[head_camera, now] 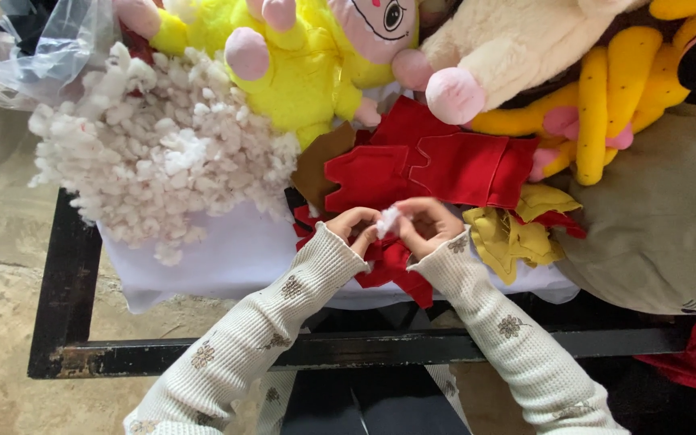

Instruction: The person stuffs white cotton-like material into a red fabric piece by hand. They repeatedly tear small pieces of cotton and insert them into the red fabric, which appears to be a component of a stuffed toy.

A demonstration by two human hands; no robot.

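Head camera looks straight down, and both hands meet at centre frame. The left hand (354,225) and right hand (428,225) each have their grip pinched shut on a small white tuft of stuffing (387,219), held between the fingertips just above a small red fabric piece (392,267) that droops toward six o'clock, over the counter's near edge.

At twelve o'clock from the hands lies a stack of red cut pieces (437,165), touching a brown piece (316,165) at ten o'clock. At three o'clock sit mustard-yellow scraps (509,234), crowded against a big grey-brown plush body (654,217).

At ten o'clock the loose white stuffing pile (155,153) spreads wide on a white cloth (227,262). Yellow plush toys (300,72) and a cream one (517,40) wall off the far side.

The open room is at eight o'clock, on bare cloth. The black metal frame (66,274) marks the counter's left and near edges.
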